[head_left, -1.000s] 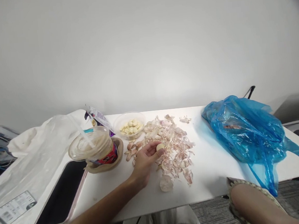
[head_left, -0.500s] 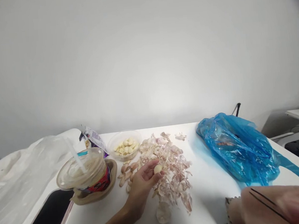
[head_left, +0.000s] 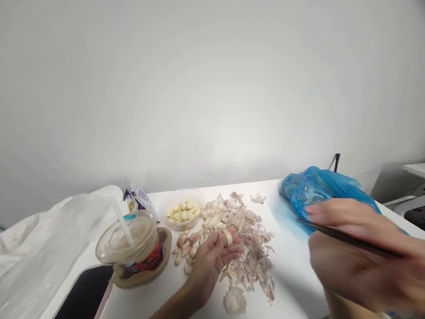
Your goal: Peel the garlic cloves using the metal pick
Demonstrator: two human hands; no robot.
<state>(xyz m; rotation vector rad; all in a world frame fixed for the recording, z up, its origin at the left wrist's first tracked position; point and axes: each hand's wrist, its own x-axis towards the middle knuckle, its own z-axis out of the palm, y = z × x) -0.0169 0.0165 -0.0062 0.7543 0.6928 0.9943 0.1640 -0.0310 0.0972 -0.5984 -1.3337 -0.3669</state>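
My left hand (head_left: pixel 215 256) is closed on a garlic clove (head_left: pixel 227 238), pinched between thumb and fingers above the heap of papery garlic skins (head_left: pixel 251 238). At the right, my right hand (head_left: pixel 369 255) is blurred by motion and grips dark, thin tweezers (head_left: pixel 348 238), their tip pointing left. Just left of my left hand lie several unpeeled garlic cloves (head_left: pixel 186 251). Behind them, a clear round plastic container (head_left: pixel 161 203) holds peeled garlic cloves (head_left: pixel 183 211).
A lidded cup with a straw (head_left: pixel 130 236) sits in a cardboard holder (head_left: pixel 148 274) on the left, near a dark phone-like slab (head_left: pixel 75 310). Clear plastic sheeting (head_left: pixel 49 253) covers the far left. A blue plastic bag (head_left: pixel 307 186) lies behind my right hand; a printed packet (head_left: pixel 137 197) stands at the back.
My right hand has risen and moved left with the tweezers, now covering part of the blue bag. A clove with skin on is in my left hand, where a pale, smooth one was before.
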